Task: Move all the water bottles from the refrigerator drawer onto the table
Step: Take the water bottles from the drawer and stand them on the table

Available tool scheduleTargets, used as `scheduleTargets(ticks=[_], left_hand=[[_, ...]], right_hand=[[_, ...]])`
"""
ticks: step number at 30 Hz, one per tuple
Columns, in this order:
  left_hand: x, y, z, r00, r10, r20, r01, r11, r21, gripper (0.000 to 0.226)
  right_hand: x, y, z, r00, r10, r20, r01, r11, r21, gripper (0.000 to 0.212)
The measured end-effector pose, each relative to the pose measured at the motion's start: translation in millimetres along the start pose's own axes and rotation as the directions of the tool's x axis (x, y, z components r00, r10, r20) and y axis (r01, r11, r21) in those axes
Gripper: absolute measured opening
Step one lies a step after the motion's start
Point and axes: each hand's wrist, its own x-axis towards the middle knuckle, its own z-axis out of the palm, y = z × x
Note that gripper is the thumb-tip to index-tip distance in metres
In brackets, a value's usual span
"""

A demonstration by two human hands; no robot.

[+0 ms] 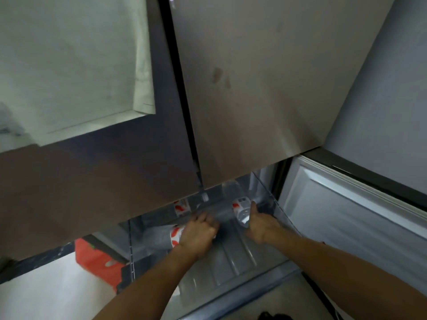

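Note:
Both my arms reach into the clear plastic refrigerator drawer (233, 262), pulled out below the closed steel upper doors. My left hand (198, 232) grips a water bottle (171, 234) with a white and red label, lying on its side at the drawer's left. My right hand (260, 227) curls round a second bottle (241, 210) that lies toward the drawer's back right, thumb raised beside it. A third bottle's red and white label (181, 207) shows at the back left, mostly hidden under the door edge.
The steel refrigerator doors (254, 88) hang close above the drawer. The lower door (346, 215) stands swung out to the right, its white liner facing me. An orange-red box (97, 257) sits on the floor left of the drawer. Pale floor lies at the lower left.

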Motion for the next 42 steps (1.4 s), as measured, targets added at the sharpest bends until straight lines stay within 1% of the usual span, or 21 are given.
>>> scheduleTargets(ticks=[2,4,6,8,11,13,17,19,21,23,25,27,28,29,31,34,37,40,41,42], left_hand=[[-16.5,-1.9,-13.5,0.999,0.041,0.007,-0.041,0.998,0.047,0.022],[-32.6,-4.1,-24.7,0.999,0.041,0.020,-0.041,0.999,-0.010,0.020],[-48.8,-7.2,-33.3,1.000,-0.002,-0.006,0.002,1.000,-0.011,0.025],[-66.1,-12.4,-43.5,0.999,-0.032,-0.019,0.032,0.999,-0.015,0.028],[-88.9,-23.2,-52.0,0.992,-0.095,-0.077,0.089,0.993,-0.072,0.030],[-102.6,-32.5,-55.8,0.979,-0.150,-0.138,0.133,0.983,-0.125,0.030],[-127.6,-42.4,-62.8,0.931,-0.305,-0.200,0.256,0.937,-0.236,0.027],[-139.0,-40.9,-68.5,0.902,-0.378,-0.208,0.316,0.907,-0.278,0.025],[-148.5,-35.3,-75.1,0.866,-0.457,-0.204,0.379,0.865,-0.329,0.023],[-158.1,-26.6,-85.7,0.826,-0.518,-0.224,0.431,0.835,-0.342,0.022],[-169.6,-15.6,-97.1,0.784,-0.574,-0.236,0.470,0.798,-0.377,0.021],[-183.7,-2.2,-108.4,0.722,-0.637,-0.270,0.527,0.759,-0.382,0.020],[-192.0,5.4,-115.5,0.678,-0.672,-0.298,0.562,0.735,-0.379,0.019],[-200.9,12.6,-122.2,0.633,-0.703,-0.324,0.589,0.709,-0.388,0.018],[-221.0,25.9,-133.6,0.541,-0.761,-0.358,0.637,0.649,-0.416,0.021],[-261.5,46.1,-141.5,0.378,-0.838,-0.394,0.690,0.539,-0.483,0.023],[-313.1,70.7,-143.4,0.223,-0.886,-0.407,0.722,0.431,-0.542,0.023],[-373.0,92.5,-142.4,0.094,-0.909,-0.405,0.749,0.333,-0.573,0.022],[-393.4,99.7,-139.9,0.063,-0.911,-0.409,0.767,0.306,-0.564,0.021],[-413.7,108.0,-137.2,0.048,-0.913,-0.406,0.788,0.284,-0.546,0.021]], right_hand=[[-19.1,0.3,-6.1,1.000,-0.020,-0.019,0.019,0.999,-0.051,0.081],[-38.1,-2.7,-15.9,0.995,-0.064,-0.074,0.058,0.996,-0.071,0.072],[-57.4,-5.7,-29.3,0.985,-0.112,-0.128,0.101,0.991,-0.091,0.060],[-74.0,-7.9,-40.9,0.968,-0.175,-0.182,0.145,0.975,-0.166,0.052],[-87.3,-6.3,-53.7,0.928,-0.240,-0.284,0.170,0.954,-0.248,0.041],[-89.9,-3.2,-61.4,0.915,-0.235,-0.329,0.165,0.960,-0.226,0.042],[-101.2,2.2,-78.9,0.870,-0.240,-0.430,0.181,0.968,-0.174,0.042],[-111.0,0.9,-83.7,0.839,-0.272,-0.472,0.206,0.960,-0.188,0.042],[-121.3,-3.7,-86.6,0.797,-0.340,-0.500,0.276,0.940,-0.199,0.040],[-132.8,-9.0,-90.1,0.736,-0.444,-0.511,0.370,0.896,-0.246,0.039],[-143.5,-11.7,-94.1,0.660,-0.541,-0.521,0.460,0.840,-0.288,0.047],[-153.8,-14.6,-99.2,0.560,-0.612,-0.559,0.545,0.780,-0.308,0.061],[-158.5,-17.0,-102.2,0.522,-0.634,-0.570,0.580,0.754,-0.307,0.063],[-164.1,-20.1,-105.7,0.486,-0.651,-0.583,0.618,0.728,-0.299,0.060],[-178.0,-28.7,-111.6,0.375,-0.682,-0.627,0.694,0.655,-0.298,0.049],[-205.3,-46.4,-116.6,0.227,-0.722,-0.654,0.772,0.542,-0.332,0.040],[-238.3,-71.3,-108.7,0.114,-0.759,-0.641,0.848,0.411,-0.336,0.041],[-276.5,-99.2,-84.8,0.012,-0.801,-0.598,0.897,0.273,-0.347,0.042],[-290.8,-107.7,-74.6,-0.008,-0.819,-0.574,0.907,0.237,-0.350,0.042],[-305.0,-114.9,-62.6,-0.030,-0.837,-0.547,0.915,0.198,-0.353,0.043]])
